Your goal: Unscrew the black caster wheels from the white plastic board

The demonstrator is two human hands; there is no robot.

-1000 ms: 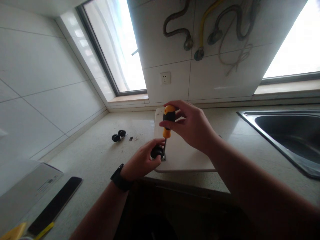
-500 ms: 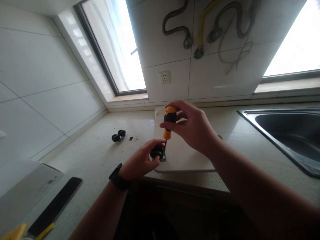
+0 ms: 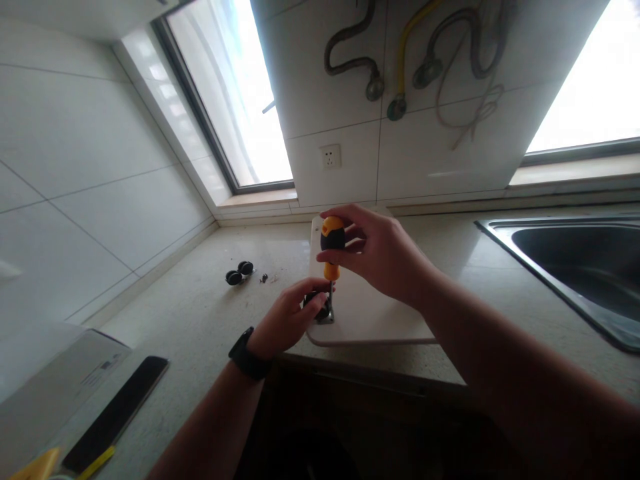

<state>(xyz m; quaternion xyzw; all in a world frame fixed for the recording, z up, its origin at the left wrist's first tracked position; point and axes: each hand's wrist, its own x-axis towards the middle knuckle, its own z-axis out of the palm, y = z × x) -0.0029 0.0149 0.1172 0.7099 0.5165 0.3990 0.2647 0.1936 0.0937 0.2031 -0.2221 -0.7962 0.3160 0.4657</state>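
Held nearly upright in my right hand (image 3: 373,250) is a screwdriver (image 3: 333,241) with a yellow and black handle. Its shaft points down at the metal plate of a black caster wheel (image 3: 318,309) on the near left corner of a white board (image 3: 380,313). My left hand (image 3: 290,313) is closed round that caster, the fingers close to the screwdriver shaft. The screwdriver's tip and the screw are too small to make out. Left of the board lie two more casters (image 3: 239,273) and a few small screws (image 3: 264,278) on the counter.
A metal sink (image 3: 575,267) is set into the counter (image 3: 200,320) at the right. On the left lie a dark phone-like slab (image 3: 117,413), a pale box (image 3: 65,380) and a yellow object (image 3: 40,465). Hoses (image 3: 350,63) and a socket (image 3: 331,156) are on the wall.
The screwdriver has shifted slightly left and stands more upright. My left thumb has moved up over the caster, nearer the shaft.
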